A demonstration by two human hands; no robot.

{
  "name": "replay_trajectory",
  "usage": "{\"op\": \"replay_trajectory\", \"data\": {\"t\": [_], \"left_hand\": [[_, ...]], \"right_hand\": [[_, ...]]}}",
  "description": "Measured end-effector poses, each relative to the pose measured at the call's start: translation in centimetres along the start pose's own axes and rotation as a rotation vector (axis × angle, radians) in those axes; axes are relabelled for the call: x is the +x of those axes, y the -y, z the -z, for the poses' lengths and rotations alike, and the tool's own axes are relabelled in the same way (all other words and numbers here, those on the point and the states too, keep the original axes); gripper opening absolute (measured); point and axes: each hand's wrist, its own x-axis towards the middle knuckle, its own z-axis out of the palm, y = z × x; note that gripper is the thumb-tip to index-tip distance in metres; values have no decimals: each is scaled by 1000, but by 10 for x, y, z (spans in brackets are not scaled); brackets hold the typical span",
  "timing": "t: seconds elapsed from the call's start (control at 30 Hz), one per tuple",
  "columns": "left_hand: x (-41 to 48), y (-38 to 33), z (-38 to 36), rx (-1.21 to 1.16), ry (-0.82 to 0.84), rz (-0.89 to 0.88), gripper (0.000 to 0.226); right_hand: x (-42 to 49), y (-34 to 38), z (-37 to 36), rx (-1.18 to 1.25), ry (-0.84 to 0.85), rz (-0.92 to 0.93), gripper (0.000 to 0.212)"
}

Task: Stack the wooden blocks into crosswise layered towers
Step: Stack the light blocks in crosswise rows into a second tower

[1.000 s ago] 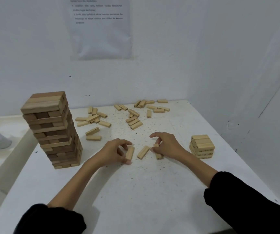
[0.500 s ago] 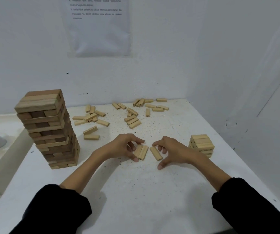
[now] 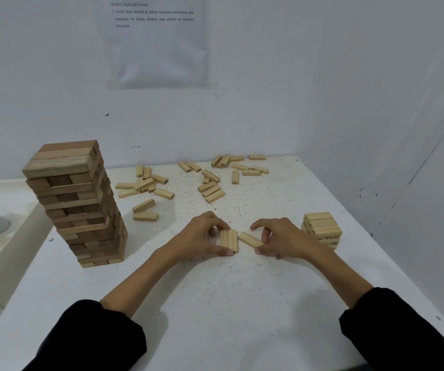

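At the middle of the white table (image 3: 215, 303), the left hand (image 3: 202, 234) pinches a pair of blocks (image 3: 229, 240) lying side by side, while the right hand (image 3: 282, 238) pinches an angled single block (image 3: 250, 239) just beside them, between the tall tower (image 3: 79, 204) and the small tower (image 3: 321, 228).

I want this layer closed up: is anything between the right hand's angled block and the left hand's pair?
Nothing visible. Only a wedge of bare table lies between the angled block and the pair; their far ends almost touch.
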Motion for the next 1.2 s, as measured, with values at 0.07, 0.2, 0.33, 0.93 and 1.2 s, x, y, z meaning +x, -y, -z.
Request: {"op": "replay_trajectory", "data": {"t": [0.07,0.2,0.33,0.93,1.2], "left_hand": [[0,-2,-3,8,-14,6,57],[-2,-5,-4,7,-25,7,60],[-4,-3,-3,18,-19,3,66],[-7,-27,5,-93,-164,-8,51],[31,-97,18,-67,-192,-175,48]], "right_hand": [[2,1,-9,24,-49,-2,56],[5,6,-9,24,4,44,76],[7,4,2,-86,36,121,79],[7,21,17,-204,-24,287,53],[-27,8,94,-209,-90,239,49]]}}
